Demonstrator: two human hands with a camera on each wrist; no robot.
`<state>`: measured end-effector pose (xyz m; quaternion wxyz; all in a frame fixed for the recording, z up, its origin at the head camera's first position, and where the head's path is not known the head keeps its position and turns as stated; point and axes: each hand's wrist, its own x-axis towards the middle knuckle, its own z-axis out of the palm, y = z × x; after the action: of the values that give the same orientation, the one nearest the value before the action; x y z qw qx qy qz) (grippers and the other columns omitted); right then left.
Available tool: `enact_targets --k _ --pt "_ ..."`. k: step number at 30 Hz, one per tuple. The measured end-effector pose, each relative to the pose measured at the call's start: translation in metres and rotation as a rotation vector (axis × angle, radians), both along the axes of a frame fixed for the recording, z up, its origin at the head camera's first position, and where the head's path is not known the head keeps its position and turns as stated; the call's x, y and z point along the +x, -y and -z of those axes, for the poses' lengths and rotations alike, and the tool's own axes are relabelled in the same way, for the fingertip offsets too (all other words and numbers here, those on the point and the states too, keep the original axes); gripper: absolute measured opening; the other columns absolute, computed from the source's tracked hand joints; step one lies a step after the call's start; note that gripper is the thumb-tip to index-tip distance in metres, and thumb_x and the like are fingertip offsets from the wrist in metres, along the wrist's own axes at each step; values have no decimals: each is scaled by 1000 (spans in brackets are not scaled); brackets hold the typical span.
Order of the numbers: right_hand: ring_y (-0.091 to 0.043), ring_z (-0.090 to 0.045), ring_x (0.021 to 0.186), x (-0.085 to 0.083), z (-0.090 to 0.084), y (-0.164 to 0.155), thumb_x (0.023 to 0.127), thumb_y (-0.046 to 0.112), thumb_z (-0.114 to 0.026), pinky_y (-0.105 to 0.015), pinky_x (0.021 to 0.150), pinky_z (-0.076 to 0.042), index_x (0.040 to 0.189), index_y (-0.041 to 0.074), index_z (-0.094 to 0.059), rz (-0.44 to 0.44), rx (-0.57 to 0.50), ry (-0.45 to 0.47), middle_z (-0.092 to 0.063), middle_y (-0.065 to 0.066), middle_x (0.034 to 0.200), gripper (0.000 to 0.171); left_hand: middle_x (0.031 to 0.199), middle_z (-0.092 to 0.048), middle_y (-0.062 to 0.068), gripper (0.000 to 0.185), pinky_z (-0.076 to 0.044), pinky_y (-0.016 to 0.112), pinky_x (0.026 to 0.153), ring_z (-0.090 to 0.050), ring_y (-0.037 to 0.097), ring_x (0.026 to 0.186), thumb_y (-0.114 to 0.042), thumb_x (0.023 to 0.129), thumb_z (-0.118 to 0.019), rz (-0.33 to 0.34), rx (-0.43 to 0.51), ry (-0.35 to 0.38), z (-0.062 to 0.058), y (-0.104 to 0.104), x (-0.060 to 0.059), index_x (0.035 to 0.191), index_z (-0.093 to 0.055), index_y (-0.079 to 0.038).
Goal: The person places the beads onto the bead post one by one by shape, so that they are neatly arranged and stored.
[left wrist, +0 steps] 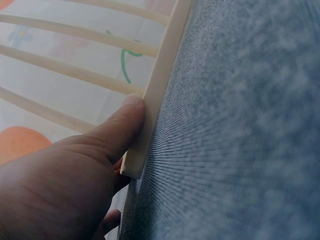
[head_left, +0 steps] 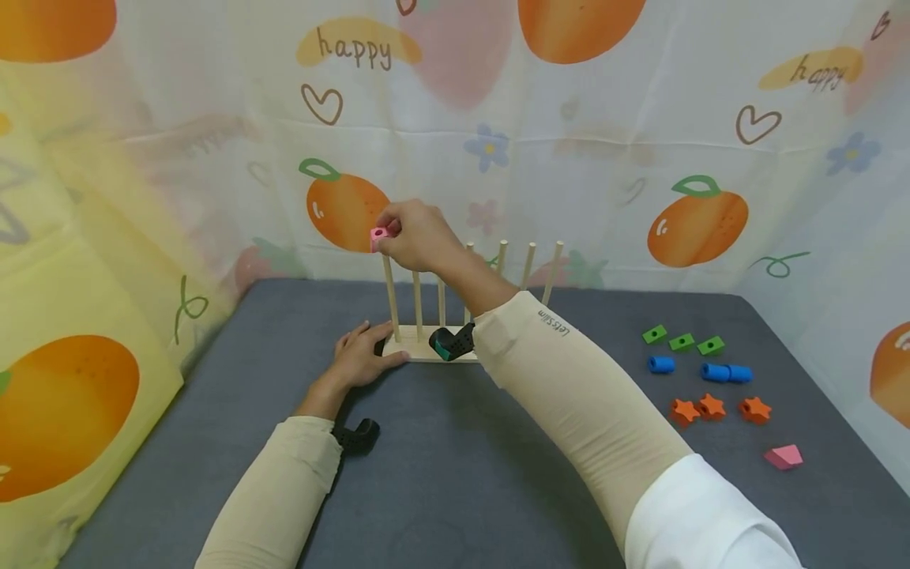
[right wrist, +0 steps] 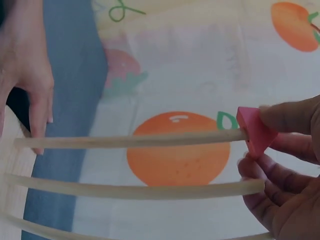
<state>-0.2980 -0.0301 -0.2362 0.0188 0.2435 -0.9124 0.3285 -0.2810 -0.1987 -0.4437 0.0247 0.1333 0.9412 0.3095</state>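
Observation:
At the top of the leftmost wooden peg (head_left: 391, 300), my right hand (head_left: 419, 235) pinches a pink triangular bead (right wrist: 254, 131) with a hole through it. In the right wrist view the peg's tip meets the bead's hole; how deep it sits is hard to tell. My left hand (head_left: 361, 357) holds the left end of the pegs' wooden base (left wrist: 156, 100). Its thumb lies on the base near a peg, and its other fingers are at the end, partly hidden. The right forearm hides part of the base and some pegs in the head view.
On the right of the grey table (head_left: 426, 474) lie several beads: green ones (head_left: 681, 342), blue cylinders (head_left: 661, 364), orange stars (head_left: 755, 410) and another pink triangular bead (head_left: 784, 457). A fruit-printed curtain (head_left: 235, 182) hangs behind and beside the table.

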Motion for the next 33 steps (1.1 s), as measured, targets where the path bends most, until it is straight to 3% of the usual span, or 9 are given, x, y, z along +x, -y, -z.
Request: enact_targets --k 5,8,13,18,24,33 --pt "-15 -56 95 5 6 8 90 29 -71 -26 76 -46 112 12 -70 43 -59 -28 -63 0 103 28 150 -37 12 71 -2 59 107 -11 42 141 -42 89 -68 -2 -2 7 1 2 1 147 -42 -10" --pt "-14 -58 96 9 12 12 92 24 -67 -24 76 -47 119 9 -68 72 -131 -60 -65 -3 107 31 150 -38 11 72 -1 59 107 -11 41 141 -42 89 -68 -4 -3 10 0 2 2 147 -42 -10" --pt "-11 -59 97 14 28 14 91 18 -63 -22 76 -48 132 8 -59 128 -377 -57 -63 -1 114 42 149 -39 11 71 -1 58 107 -11 41 141 -42 89 -69 -7 0 9 -1 0 1 147 -43 -11" --pt "-8 -58 95 16 47 16 89 18 -67 -24 72 -50 131 13 -57 152 -639 -77 -58 3 109 43 149 -39 10 70 -2 59 107 -12 41 141 -41 88 -70 -11 -1 2 0 0 0 147 -45 -13" --pt "-11 -59 93 16 61 21 87 14 -70 -26 74 -52 130 14 -54 147 -858 -60 -58 0 106 45 148 -41 9 69 -2 59 107 -13 41 141 -41 87 -71 -13 6 7 0 -1 -1 146 -46 -15" --pt "-16 -59 93 12 84 22 87 7 -67 -29 76 -52 129 14 -50 131 -962 35 -60 -2 106 46 146 -44 10 72 -2 59 107 -14 40 141 -43 86 -72 -19 14 8 -1 0 -2 146 -45 -13"
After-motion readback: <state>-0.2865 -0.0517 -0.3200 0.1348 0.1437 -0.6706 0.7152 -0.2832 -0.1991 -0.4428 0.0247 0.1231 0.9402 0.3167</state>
